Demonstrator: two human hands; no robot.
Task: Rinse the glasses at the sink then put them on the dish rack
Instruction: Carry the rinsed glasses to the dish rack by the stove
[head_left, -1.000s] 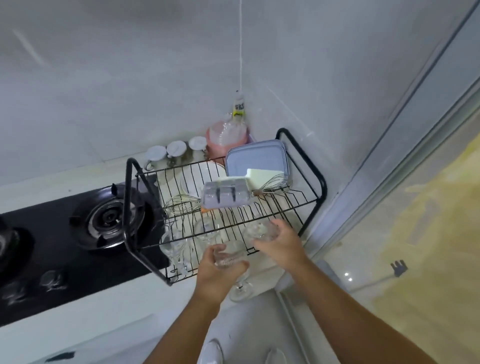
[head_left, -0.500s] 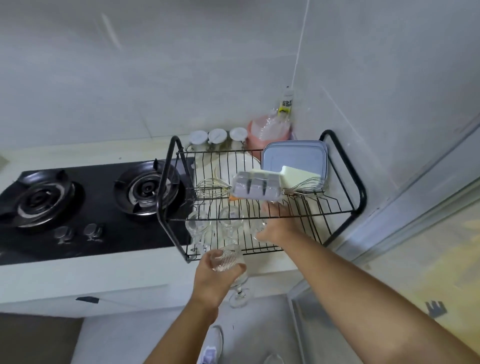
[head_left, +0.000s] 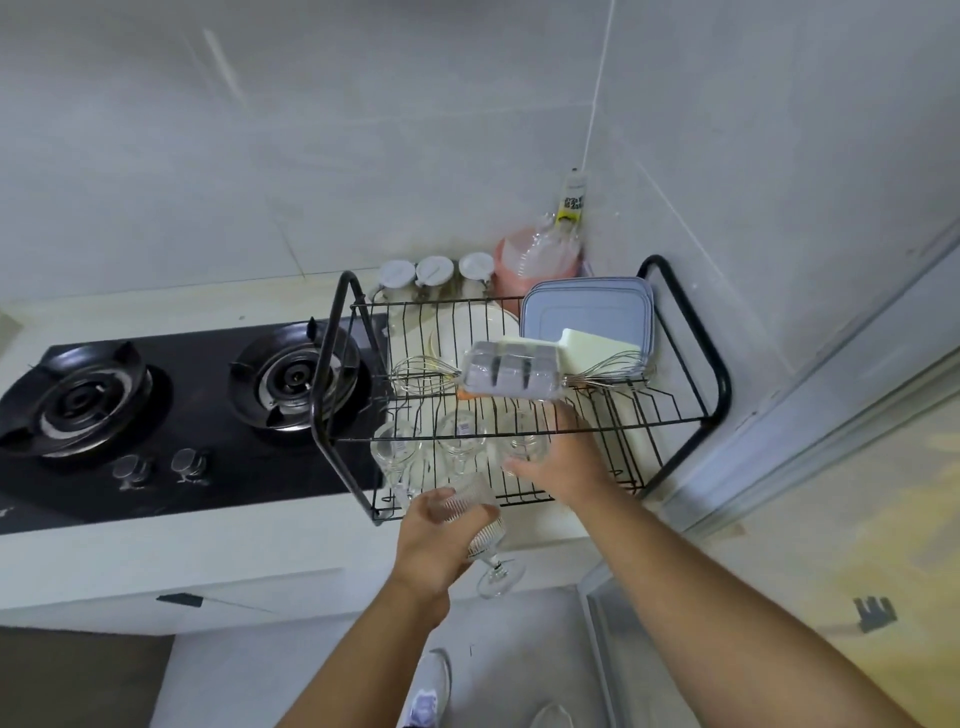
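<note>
A black wire dish rack (head_left: 691, 332) stands on the counter in the corner. My left hand (head_left: 431, 545) grips a ribbed stemmed glass (head_left: 480, 540) by its bowl, held in front of the rack's near edge with the foot pointing down. My right hand (head_left: 563, 457) reaches into the lower tier and holds a clear glass (head_left: 527, 447) there. Two more clear glasses (head_left: 397, 452) (head_left: 462, 436) stand on the lower tier to the left of it.
The upper tier holds a grey ice tray (head_left: 511, 371), two whisks (head_left: 423, 375), a white board (head_left: 597, 348) and a blue-grey lid (head_left: 587, 322). A black two-burner gas hob (head_left: 171, 400) lies left of the rack. Jars (head_left: 434, 273) and a pink container (head_left: 535, 260) stand behind.
My right hand has carried its glass from the rack's front edge into the lower tier. The left hand keeps the ribbed glass in front. My head has turned left, bringing the hob into view.
</note>
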